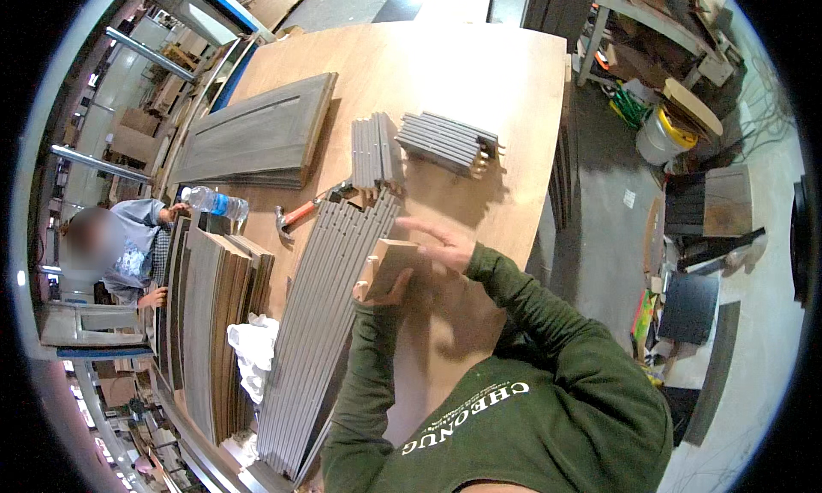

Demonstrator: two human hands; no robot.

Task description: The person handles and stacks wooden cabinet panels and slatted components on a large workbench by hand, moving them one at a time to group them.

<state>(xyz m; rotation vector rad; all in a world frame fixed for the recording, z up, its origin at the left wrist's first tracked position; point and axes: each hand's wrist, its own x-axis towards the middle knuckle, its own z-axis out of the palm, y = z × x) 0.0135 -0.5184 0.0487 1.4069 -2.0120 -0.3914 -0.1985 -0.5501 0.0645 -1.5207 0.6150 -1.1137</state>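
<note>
A small tan wooden block (390,264) is gripped in my left hand (377,293), whose fingertips curl round its left edge. My right hand (445,246) is beside the block's right end, index finger stretched out to the left and its other fingers by the block's edge; whether they touch it I cannot tell. Below and to the left of both hands lies a long bundle of grey wooden strips (317,296) on the table. Two stacks of short grey strips, one upright in view (373,151) and one slanting (445,140), lie farther off.
A hammer (300,212) lies left of the strips on the wooden table (505,82). Grey panels (253,133) are stacked at the far left. More panels (210,313), a white cloth (253,352) and a water bottle (218,204) are nearer; a person (133,236) stands beyond them.
</note>
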